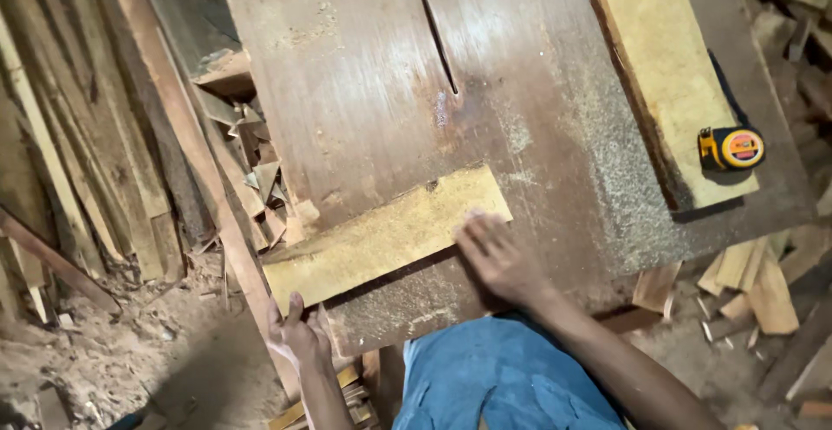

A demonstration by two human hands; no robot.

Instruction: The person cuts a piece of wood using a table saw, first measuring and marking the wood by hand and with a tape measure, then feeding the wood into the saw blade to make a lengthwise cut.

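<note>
Short yellow board (386,235) lies flat on the near part of the bench (364,92), skewed, its far end pointing toward the saw slot (436,31). Right hand (494,257) rests on the board's right end, fingers spread and flat, palm down: a pressing hold, not a grasp, which would keep the piece seated against the bench top. Left hand (296,333) sits at the board's near-left end, just over the bench edge, thumb raised and fingers curled at the underside; whether they close on the board or on the bench edge I cannot tell. Slot is well apart from the board, with bare, dusty top between them. A longer plank (667,74) lies along the right side with a yellow tape measure (731,148) at its near end, narrowing that flank. Left of the bench: offcuts (260,179) and stacked timber (78,135), close to the edge.
</note>
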